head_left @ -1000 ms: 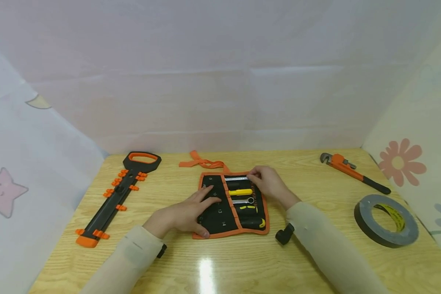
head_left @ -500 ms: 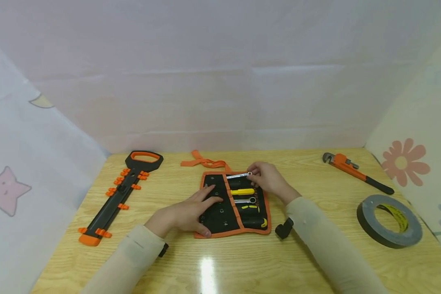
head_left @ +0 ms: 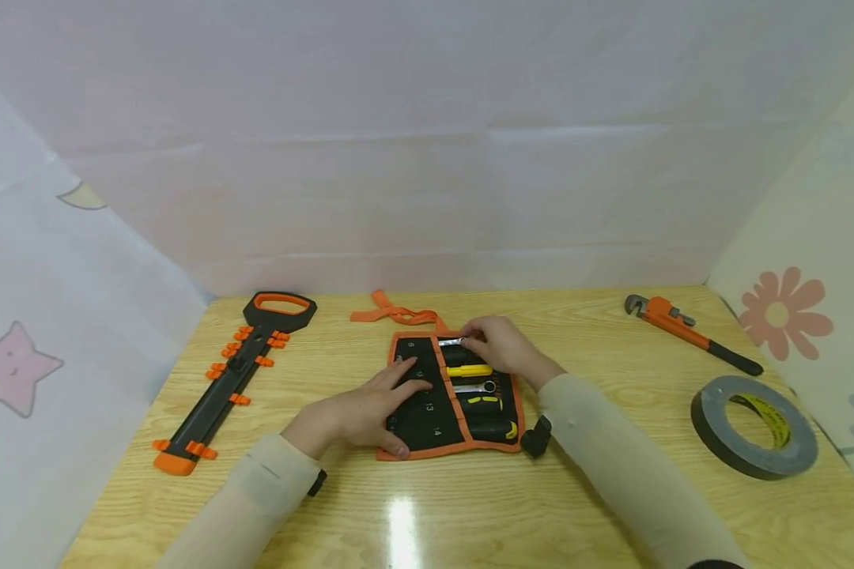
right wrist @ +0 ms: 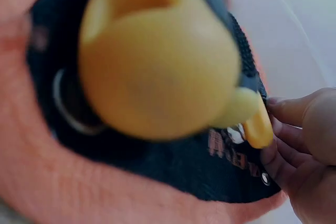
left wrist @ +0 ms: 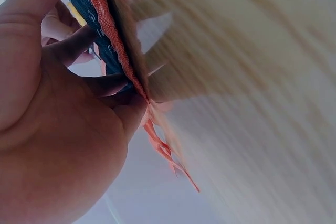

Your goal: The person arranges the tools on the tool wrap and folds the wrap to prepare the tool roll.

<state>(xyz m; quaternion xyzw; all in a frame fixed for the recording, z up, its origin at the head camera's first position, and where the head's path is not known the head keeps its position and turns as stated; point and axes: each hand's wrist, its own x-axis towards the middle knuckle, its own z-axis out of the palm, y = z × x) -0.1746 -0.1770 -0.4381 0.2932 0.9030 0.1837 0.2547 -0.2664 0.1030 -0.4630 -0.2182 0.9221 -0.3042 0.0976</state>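
Note:
A black tool pouch point(head_left: 413, 411) with orange trim lies spread on the table. My left hand point(head_left: 356, 412) rests on its numbered left panel, fingers spread, thumb at the front edge; in the left wrist view the pouch's orange binding point(left wrist: 113, 30) runs past the fingertips. With thumb and fingers my right hand point(head_left: 501, 346) pinches a silver wrench point(head_left: 451, 342) at the top pocket, covering its outer end. Below sit a yellow handle point(head_left: 470, 371), a ring-ended wrench point(head_left: 477, 388) and a black-and-yellow handle point(head_left: 494, 431). A yellow handle end point(right wrist: 157, 77) looms in the right wrist view.
An orange strap point(head_left: 406, 315) trails behind the pouch. On the left lies a black rail point(head_left: 213, 399) with orange clips and a loop handle. At right are an orange pipe wrench point(head_left: 672, 322) and a grey tape roll point(head_left: 712, 423). Pale cloth walls point(head_left: 427, 197) surround the table.
My right hand first drew the wrench's ring end up into sight, then moved left with it, so less of the wrench shows at the pocket. The left hand has stayed in place.

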